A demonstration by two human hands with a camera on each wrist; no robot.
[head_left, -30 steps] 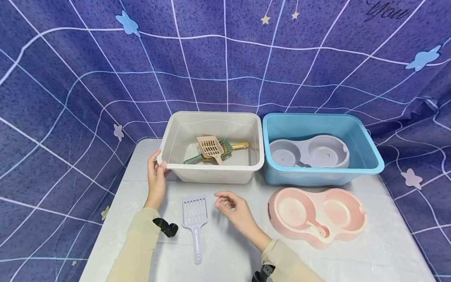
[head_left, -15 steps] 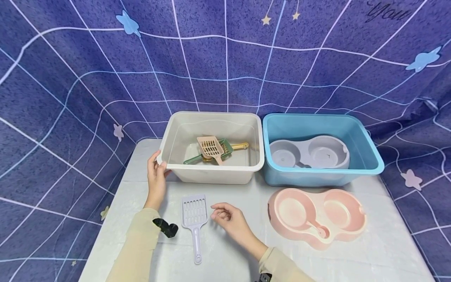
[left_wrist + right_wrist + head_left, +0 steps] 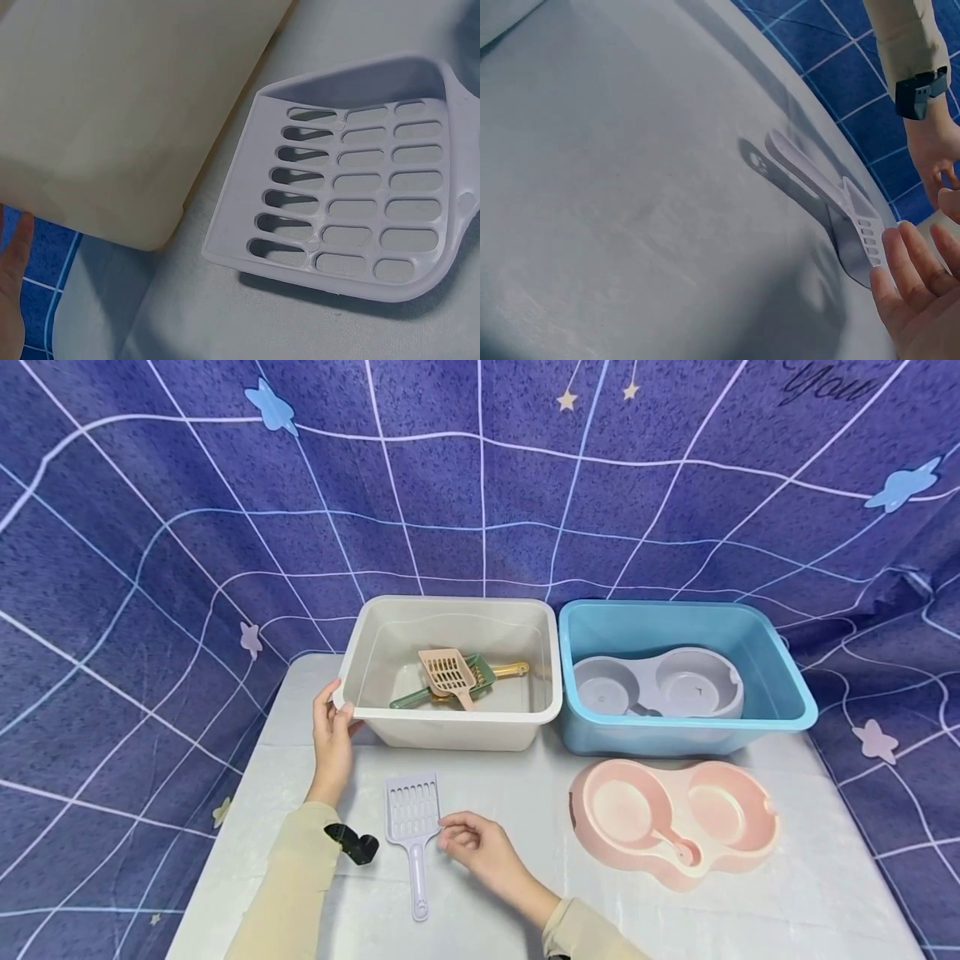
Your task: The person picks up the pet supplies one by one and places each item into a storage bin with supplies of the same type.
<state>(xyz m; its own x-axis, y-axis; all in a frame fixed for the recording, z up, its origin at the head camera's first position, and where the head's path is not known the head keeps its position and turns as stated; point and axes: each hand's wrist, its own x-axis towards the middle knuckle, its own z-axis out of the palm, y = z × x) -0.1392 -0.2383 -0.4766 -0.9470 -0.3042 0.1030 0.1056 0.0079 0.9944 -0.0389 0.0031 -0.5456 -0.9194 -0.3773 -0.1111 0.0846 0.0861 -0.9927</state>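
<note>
My left hand (image 3: 332, 747) holds the front left corner of an off-white litter box (image 3: 457, 731), thumb at the front rim and fingers along the side. In the left wrist view, only part of that hand shows at the lower left edge. A lavender slotted litter scoop (image 3: 414, 814) lies on the table in front of the box, handle toward me. At the right edge of the scoop's head is my right hand (image 3: 483, 856), fingers loosely bent and holding nothing. The right wrist view shows its fingertips beside the scoop (image 3: 817, 180); contact is unclear.
Inside the off-white box lie a beige scoop (image 3: 450, 672), a green scoop (image 3: 411, 700) and a yellow-handled one (image 3: 513, 670). A blue bin (image 3: 675, 739) stands alongside with a grey double bowl (image 3: 697, 685) in it. A pink double bowl (image 3: 675, 793) sits in front.
My right hand has moved left and slightly toward me, up to the lavender scoop's edge. The left hand stays at the box corner, and the scoop has hardly shifted.
</note>
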